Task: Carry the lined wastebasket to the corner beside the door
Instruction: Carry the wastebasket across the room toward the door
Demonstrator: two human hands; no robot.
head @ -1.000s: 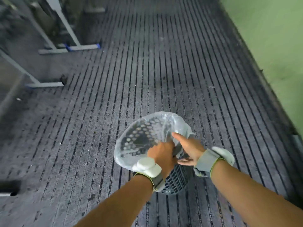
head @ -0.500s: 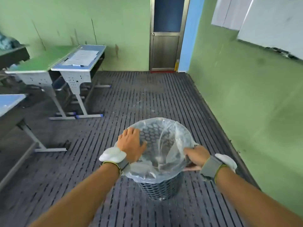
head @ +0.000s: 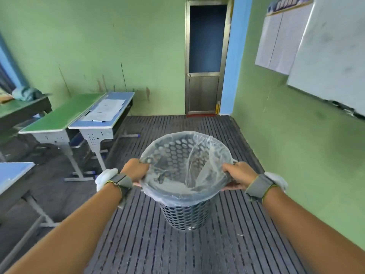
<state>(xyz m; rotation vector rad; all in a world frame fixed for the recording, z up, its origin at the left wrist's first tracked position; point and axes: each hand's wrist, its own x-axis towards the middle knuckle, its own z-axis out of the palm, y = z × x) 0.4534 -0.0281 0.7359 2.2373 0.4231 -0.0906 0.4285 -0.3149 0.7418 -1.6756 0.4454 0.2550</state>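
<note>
- Head view: wastebasket (head: 185,212) sits centre frame, held out in front of the body over the ribbed floor (head: 138,244); whether its base is touching the floor or just clear of it cannot be told.
- Left hand (head: 135,170) is clamped on the rim at 9 o'clock, right hand (head: 238,174) on the rim at 3 o'clock. Opposed grip, hands well apart; judged to keep the basket level and the bag pinned while carrying.
- Fingers curl over the folded edge of the liner (head: 187,171), so plastic and rim are pinched together. Likely reason: a thin bag slips off otherwise.
- Materials: basket is dark grey, rigid, round, tapering to the base, walls pierced with small holes. Liner is clear thin film, wrinkled, draped over the rim, with a loose fold standing up inside.
- Both wrists carry grey straps with white pads.
- Door (head: 205,62) stands at 12 o'clock, metal-framed, closed. The corner to its right, beside the blue strip (head: 229,56), appears free.
- Tables (head: 102,115) at 10 o'clock, well apart from the path.
- Judgement: transport under way; destination still well ahead.
</note>
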